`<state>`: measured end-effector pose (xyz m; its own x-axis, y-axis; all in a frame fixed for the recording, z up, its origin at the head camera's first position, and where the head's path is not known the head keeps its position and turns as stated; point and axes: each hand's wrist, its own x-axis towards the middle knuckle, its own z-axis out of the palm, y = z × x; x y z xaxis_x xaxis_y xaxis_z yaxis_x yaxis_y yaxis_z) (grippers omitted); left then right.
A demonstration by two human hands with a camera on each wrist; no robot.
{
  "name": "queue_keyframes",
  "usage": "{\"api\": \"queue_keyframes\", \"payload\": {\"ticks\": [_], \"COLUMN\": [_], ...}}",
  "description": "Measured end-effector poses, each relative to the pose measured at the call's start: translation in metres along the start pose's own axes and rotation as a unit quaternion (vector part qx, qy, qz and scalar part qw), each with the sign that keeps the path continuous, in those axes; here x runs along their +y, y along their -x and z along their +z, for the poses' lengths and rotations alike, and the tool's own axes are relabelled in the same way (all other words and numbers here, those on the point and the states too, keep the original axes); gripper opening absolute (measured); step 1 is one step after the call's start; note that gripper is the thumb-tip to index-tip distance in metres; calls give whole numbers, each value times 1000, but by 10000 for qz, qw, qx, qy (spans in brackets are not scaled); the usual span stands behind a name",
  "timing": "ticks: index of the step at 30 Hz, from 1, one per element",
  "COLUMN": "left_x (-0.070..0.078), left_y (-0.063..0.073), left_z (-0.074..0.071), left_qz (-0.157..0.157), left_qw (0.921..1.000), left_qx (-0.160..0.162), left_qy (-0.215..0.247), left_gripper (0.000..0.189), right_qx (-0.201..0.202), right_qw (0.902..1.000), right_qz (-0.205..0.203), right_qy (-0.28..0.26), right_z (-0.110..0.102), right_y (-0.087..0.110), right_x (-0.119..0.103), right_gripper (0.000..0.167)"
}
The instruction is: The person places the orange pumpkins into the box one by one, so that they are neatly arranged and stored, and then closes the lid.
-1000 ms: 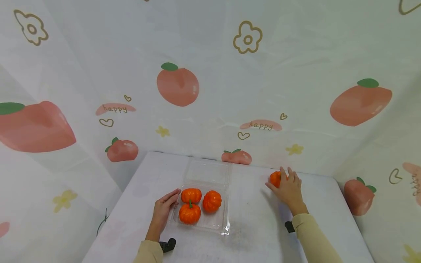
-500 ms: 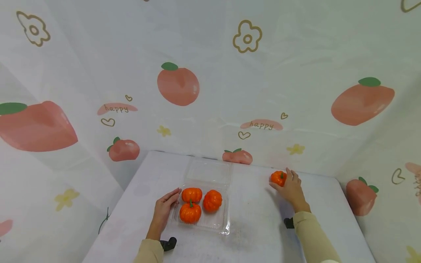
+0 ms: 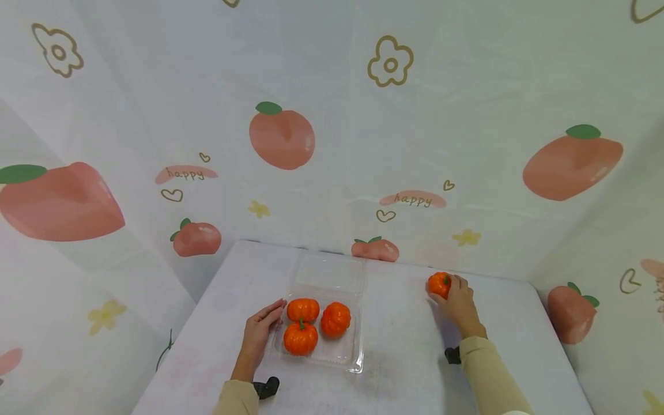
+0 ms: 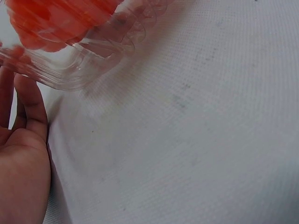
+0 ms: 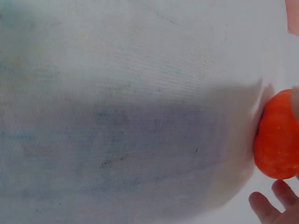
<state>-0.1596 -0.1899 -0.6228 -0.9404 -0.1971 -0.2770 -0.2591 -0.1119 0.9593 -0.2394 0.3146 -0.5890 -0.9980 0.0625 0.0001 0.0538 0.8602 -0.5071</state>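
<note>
A clear plastic clamshell box (image 3: 342, 358) lies with its lid folded back on the white table, holding several small orange toy pumpkins, one of them a pumpkin (image 3: 301, 340) with a green stem. My left hand (image 3: 255, 337) rests along the box's left side, fingers extended against its wall; the left wrist view shows the fingertips (image 4: 29, 88) just under the rim. At the table's far right, my right hand (image 3: 461, 305) holds another pumpkin (image 3: 438, 285) between thumb and fingers. In the right wrist view that pumpkin (image 5: 278, 140) is cut off by the edge.
The box's transparent lid (image 3: 329, 271) lies flat behind the tray, near the back edge. A white curtain (image 3: 332, 86) printed with peaches and flowers encloses the table (image 3: 399, 357) at the back and sides. Black wrist mounts (image 3: 266, 388) sit at both wrists.
My right hand has gone from spread fingers around the far pumpkin to a closer hold on it, and the pumpkin has turned slightly. The left hand and box stay put.
</note>
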Motion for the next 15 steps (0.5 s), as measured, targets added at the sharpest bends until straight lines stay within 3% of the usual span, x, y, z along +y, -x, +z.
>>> {"api": "queue_keyframes", "payload": {"ticks": [10, 15], "left_x": [-1, 0], "left_y": [-2, 0], "left_z": [0, -1], "left_qz": [-29, 6], "left_qw": [10000, 10000], "left_qx": [-49, -25], "left_qy": [-43, -51], "left_gripper": [47, 47], "right_qx": [-136, -58], "right_qw": [9997, 9998], "right_qz": [100, -78], "right_qy": [-159, -159], "right_z": [-1, -1], "right_y": [1, 5], "right_x": [-2, -9], "right_gripper": [66, 64]}}
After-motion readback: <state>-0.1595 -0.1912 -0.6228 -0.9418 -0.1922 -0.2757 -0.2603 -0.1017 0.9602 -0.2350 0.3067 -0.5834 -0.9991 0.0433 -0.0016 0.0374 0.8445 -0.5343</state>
